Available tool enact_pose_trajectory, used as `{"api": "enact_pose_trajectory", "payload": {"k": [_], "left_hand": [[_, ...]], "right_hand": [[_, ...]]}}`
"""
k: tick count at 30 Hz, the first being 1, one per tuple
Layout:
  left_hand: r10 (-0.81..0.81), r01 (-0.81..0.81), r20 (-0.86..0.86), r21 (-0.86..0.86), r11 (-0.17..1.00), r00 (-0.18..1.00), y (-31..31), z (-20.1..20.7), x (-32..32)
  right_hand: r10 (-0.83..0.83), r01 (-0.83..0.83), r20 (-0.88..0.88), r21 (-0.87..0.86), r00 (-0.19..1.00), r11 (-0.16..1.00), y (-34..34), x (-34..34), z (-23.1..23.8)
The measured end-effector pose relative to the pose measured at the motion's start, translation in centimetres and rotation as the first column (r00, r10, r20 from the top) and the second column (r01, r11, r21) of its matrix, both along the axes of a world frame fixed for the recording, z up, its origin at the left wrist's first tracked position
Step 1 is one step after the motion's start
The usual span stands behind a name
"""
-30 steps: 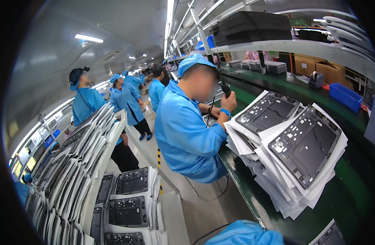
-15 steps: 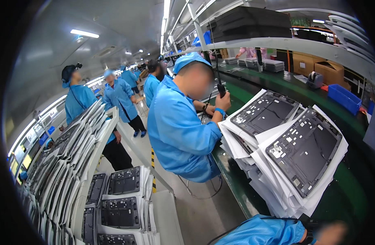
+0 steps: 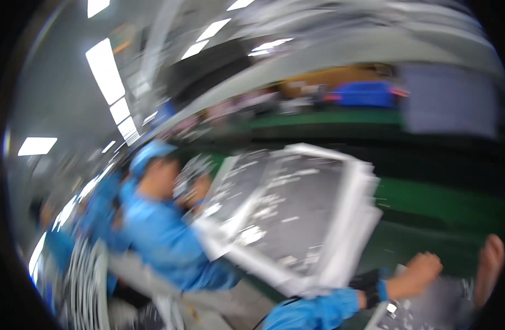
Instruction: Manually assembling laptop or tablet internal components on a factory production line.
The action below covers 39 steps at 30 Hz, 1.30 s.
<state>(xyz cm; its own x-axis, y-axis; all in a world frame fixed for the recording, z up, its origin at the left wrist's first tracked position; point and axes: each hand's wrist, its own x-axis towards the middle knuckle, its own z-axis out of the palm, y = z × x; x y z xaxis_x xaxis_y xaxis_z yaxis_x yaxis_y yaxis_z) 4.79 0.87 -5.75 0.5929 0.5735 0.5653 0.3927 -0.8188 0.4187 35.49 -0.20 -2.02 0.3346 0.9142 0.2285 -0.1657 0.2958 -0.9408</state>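
Head view: green workbench; paper-interleaved stack of dark tablet-type housings upon it; co-worker in blue smock and cap, left. Single dark housing, lower right, between the hands; blue bin, rear, contents and any lettering blurred. Left hand, fingers curled; right hand, fingers fairly straight; hold of either cannot be told.

Appears as a dark grey, flat panel, dotted with small white patches, one brighter square patch near its left side. Lies patched side up at lower right on the green bench, cut by the lower view edge. Blurs too much for finer detail.
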Motion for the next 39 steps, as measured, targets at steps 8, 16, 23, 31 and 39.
{"api": "enact_pose_trajectory", "payload": {"k": [8,16,23,31,39], "left_hand": [[-0.008,0.005,-0.018,-0.178,0.984,1.000,3.2,5.2,-3.2],[0.069,0.037,0.280,-0.358,0.933,0.958,3.1,6.6,-2.3],[0.087,0.081,0.242,-0.607,0.791,0.966,1.5,7.8,-1.6],[0.162,0.236,0.385,-0.793,0.561,0.909,-0.9,9.1,-1.9],[0.240,0.235,0.382,-0.848,0.475,0.892,-2.4,10.8,-1.7]], "right_hand": [[0.543,-0.588,-0.227,-0.295,0.809,0.753,-0.3,-11.4,4.4],[0.563,-0.584,-0.168,-0.342,0.809,0.736,-0.2,-9.9,3.8],[0.495,-0.484,-0.059,-0.338,0.867,0.807,-1.2,-10.8,4.5],[0.544,-0.571,-0.189,-0.150,0.818,0.807,-2.6,-11.1,3.7],[0.324,-0.478,0.483,0.236,0.813,0.846,-2.6,-11.1,3.9]]}}
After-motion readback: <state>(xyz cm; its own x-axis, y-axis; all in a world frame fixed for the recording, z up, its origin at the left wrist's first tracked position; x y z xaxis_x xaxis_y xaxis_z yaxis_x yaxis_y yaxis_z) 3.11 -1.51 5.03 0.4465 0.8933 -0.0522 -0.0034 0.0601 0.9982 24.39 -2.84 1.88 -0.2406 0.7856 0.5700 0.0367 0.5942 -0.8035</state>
